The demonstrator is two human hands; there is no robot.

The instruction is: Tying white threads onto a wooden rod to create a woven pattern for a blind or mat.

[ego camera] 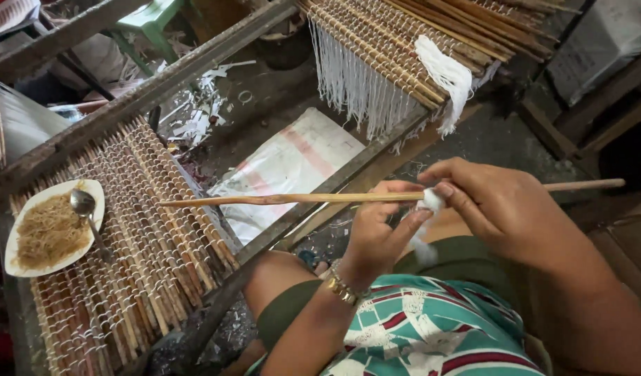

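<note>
A long thin wooden stick [279, 199] lies level across the middle of the view, its left tip over the woven mat. My left hand [380, 230], with a gold bracelet at the wrist, pinches the stick from below. My right hand [498, 205] grips it from above, and the stick's far end [592, 184] pokes out to the right. Between the two hands a wad of white thread [430, 202] is wrapped on the stick, with a strand hanging down toward my lap.
A woven stick mat [146, 230] at left carries a white plate [91, 189] of noodles and a spoon [82, 203]. A second mat [397, 49] with white thread fringe hangs at top. A wooden frame beam [153, 87] crosses diagonally. A white sack [293, 163] lies on the littered floor.
</note>
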